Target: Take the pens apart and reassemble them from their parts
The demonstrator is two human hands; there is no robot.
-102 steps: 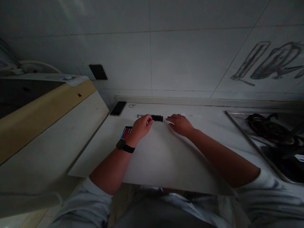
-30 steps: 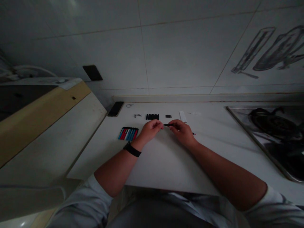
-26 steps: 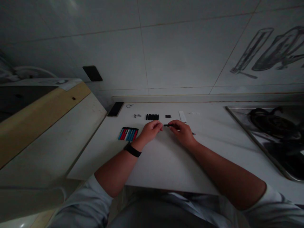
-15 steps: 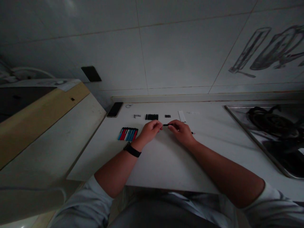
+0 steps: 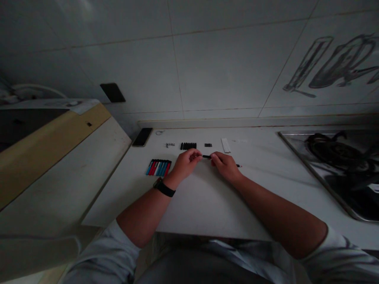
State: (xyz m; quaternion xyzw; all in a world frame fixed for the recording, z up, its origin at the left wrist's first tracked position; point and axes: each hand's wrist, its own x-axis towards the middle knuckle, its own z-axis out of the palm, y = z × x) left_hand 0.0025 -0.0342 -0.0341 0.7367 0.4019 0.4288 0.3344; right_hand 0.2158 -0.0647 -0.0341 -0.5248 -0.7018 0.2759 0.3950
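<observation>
My left hand [image 5: 185, 163], with a black watch on its wrist, and my right hand [image 5: 225, 165] meet over the white counter [image 5: 207, 197]. Together they pinch a thin black pen [image 5: 206, 156], whose tip sticks out behind my right hand. Beyond the hands lie a row of black grip sleeves [image 5: 188, 146], a small pile of springs [image 5: 169, 144], a small black part [image 5: 208, 145] and a white strip [image 5: 225, 144]. A row of red, blue and black pen barrels [image 5: 158, 167] lies left of my left hand.
A dark phone [image 5: 142, 137] lies at the counter's back left corner. A gas hob [image 5: 340, 165] with black grates fills the right. A lower beige and wood surface [image 5: 59, 157] stands to the left. The tiled wall [image 5: 207, 71] runs behind.
My hands have left the back row of parts and come together nearer me, holding the thin black pen. Over the last second they have barely shifted.
</observation>
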